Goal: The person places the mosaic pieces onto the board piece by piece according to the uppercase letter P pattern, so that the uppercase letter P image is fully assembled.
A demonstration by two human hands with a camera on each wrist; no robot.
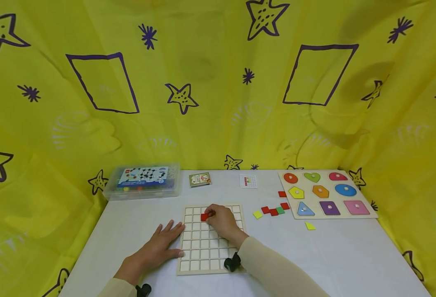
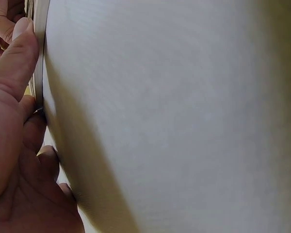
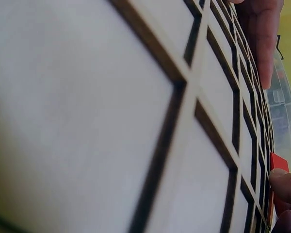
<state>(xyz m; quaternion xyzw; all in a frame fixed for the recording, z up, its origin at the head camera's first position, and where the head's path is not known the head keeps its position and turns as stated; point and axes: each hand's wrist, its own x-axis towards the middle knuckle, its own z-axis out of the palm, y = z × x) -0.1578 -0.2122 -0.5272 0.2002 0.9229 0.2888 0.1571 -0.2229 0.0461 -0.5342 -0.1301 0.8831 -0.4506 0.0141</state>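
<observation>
Head view first: your right hand (image 1: pixel 222 220) pinches a red tile (image 1: pixel 204 217) over the upper rows of the wooden grid board (image 1: pixel 210 268) on the table (image 1: pixel 351 255), while your left hand (image 1: pixel 162 245) lies flat, fingers straight, at the board's left edge. Keep that hand pressing so the board does not slide. Left wrist view: the thumb (image 2: pixel 14 63) touches the board edge (image 2: pixel 39 58). Right wrist view: the fingertips (image 3: pixel 285 187) hold the red tile (image 3: pixel 278 161) just above a cell; I think you should lower it level, corners matching the frame.
</observation>
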